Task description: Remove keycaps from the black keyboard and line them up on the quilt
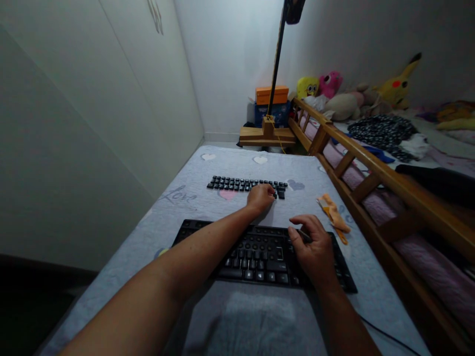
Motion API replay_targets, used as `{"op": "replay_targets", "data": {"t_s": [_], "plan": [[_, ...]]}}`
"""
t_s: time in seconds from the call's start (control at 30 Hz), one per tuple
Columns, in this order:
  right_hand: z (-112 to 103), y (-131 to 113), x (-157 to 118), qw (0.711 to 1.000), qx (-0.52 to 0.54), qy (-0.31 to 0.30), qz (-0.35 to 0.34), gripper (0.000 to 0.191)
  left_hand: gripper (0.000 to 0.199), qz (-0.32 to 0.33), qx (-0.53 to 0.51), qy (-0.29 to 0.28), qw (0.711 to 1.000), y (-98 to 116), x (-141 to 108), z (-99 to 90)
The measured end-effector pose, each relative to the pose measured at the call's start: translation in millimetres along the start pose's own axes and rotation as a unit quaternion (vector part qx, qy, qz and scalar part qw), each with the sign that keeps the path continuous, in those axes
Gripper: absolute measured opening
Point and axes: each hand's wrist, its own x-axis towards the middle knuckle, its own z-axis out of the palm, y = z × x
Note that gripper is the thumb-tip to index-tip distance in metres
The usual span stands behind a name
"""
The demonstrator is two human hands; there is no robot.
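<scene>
A black keyboard lies across the cloth-covered surface, with many keycaps off its upper rows and others still on in the lower rows. Beyond it, loose black keycaps are laid out in rows. My left hand reaches over the keyboard to the right part of these rows, fingers pinched on a keycap that is partly hidden. Over the keyboard's right side, my right hand is closed around a thin dark tool; its kind does not show.
An orange cloth and a yellow-handled brush or tool lie right of the keyboard. The keyboard's cable runs to the lower right. A wooden bed rail borders the right side, a white cupboard the left. Behind is a stand.
</scene>
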Motion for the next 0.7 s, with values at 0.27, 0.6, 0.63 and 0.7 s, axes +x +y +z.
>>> {"op": "replay_targets", "data": {"t_s": [0.27, 0.6, 0.63, 0.7], "plan": [[0.9, -1.0, 0.6, 1.000, 0.005, -0.005, 0.000, 0.008, 0.025, -0.003, 0.074, 0.005, 0.997, -2.4, -5.0, 1.8], [-0.5, -2.5, 1.4, 1.000, 0.004, -0.002, 0.002, 0.008, 0.024, 0.014, 0.075, 0.010, 0.997, -4.5, 3.2, 6.4], [-0.3, -2.7, 1.7, 1.000, 0.002, -0.003, 0.001, 0.008, 0.023, 0.017, 0.074, 0.010, 0.997, -3.9, 3.9, 6.2], [0.3, -2.3, 2.0, 1.000, 0.001, -0.005, 0.002, 0.008, 0.023, 0.019, 0.075, 0.005, 0.997, -2.6, 5.1, 5.9]]}}
